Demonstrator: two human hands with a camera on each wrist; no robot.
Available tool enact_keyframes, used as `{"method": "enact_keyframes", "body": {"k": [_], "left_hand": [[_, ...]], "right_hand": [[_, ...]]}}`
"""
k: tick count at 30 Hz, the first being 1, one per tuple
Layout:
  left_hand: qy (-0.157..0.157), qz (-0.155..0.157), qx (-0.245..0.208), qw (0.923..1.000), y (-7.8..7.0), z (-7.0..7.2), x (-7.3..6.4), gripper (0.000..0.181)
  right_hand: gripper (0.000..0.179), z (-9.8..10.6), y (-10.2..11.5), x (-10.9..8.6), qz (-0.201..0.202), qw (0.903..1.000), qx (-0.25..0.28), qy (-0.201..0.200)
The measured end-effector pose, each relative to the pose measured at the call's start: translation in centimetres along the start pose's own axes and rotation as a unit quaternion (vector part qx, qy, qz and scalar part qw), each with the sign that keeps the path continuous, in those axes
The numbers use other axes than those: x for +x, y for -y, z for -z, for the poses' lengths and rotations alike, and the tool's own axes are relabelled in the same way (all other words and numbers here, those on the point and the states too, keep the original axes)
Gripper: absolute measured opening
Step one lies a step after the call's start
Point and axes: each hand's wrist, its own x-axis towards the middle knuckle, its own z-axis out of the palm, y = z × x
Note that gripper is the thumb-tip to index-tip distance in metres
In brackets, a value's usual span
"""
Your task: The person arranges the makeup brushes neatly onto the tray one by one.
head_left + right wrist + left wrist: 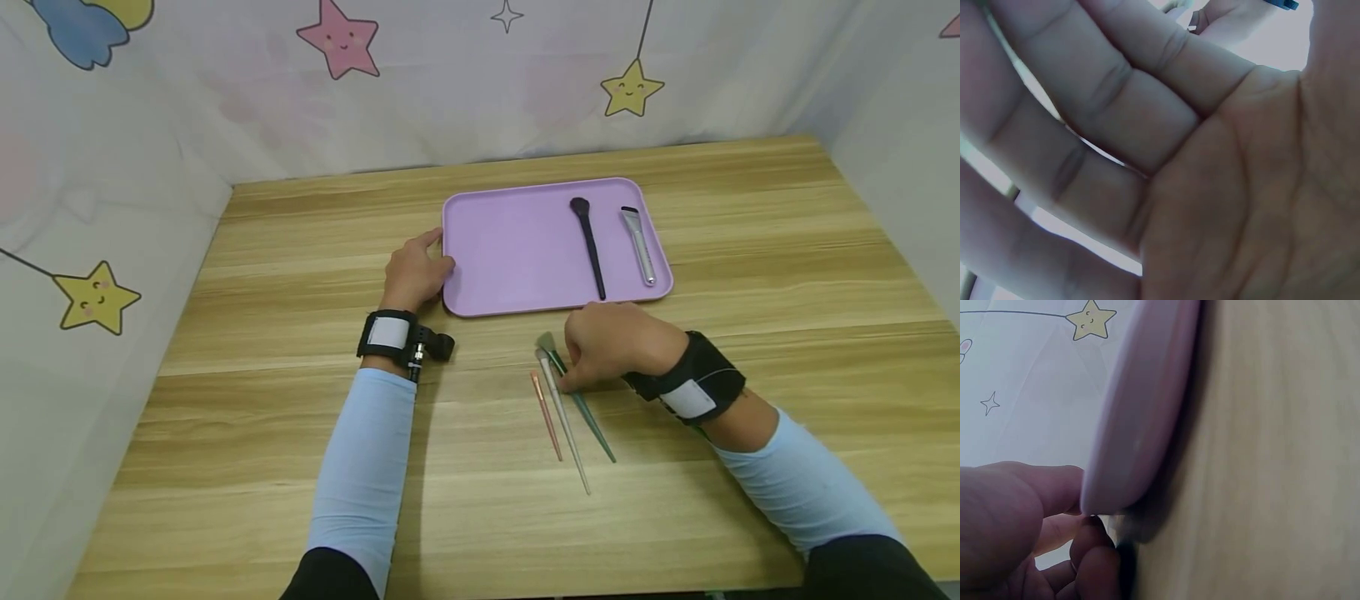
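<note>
My left hand (414,273) grips the left side of a lilac tray (510,250). In the left wrist view its thumb (1060,490) lies against the tray rim (1138,406), with other fingers curled below. My right hand (618,342) is over a green makeup brush (596,429), thumb beside the handle. The right wrist view shows its palm (1210,181) and long, lightly bent fingers; the fingertips are hidden. A slim white brush (566,421) and a short copper-pink brush (547,417) lie just left of the green one on the table.
In the tray's right half lie a black brush (588,246) and a silver brush (639,248) with a flat dark tip. The wooden table (262,417) meets a star-printed cloth backdrop (450,100) behind the tray.
</note>
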Motion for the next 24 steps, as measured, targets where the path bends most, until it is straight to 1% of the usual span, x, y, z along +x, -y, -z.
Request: {"method": "enact_keyframes", "body": {"k": [3, 9, 14, 18, 24], "left_hand": [[0.000, 0.001, 0.001, 1.0000, -0.01, 0.00, 0.01, 0.062], [0.001, 0.005, -0.004, 1.0000, -0.07, -0.03, 0.01, 0.062], [0.005, 0.012, -0.005, 0.9999, -0.17, 0.00, 0.05, 0.062], [0.006, 0.014, -0.005, 0.9999, -0.24, 0.02, 0.00, 0.062], [0.006, 0.012, -0.003, 0.9999, -0.20, 0.03, 0.00, 0.062]], "right_hand": [[0.041, -0.05, 0.07, 0.04, 0.004, 1.0000, 0.001, -0.003], [0.034, -0.12, -0.07, 0.20, 0.008, 0.9999, 0.009, -0.005], [0.034, -0.20, -0.30, 0.39, 0.017, 0.9997, 0.011, -0.011], [0.031, -0.21, -0.48, 0.51, 0.015, 0.9996, 0.015, -0.017], [0.023, -0.13, -0.76, 0.74, 0.017, 0.9978, 0.041, -0.048]]}}
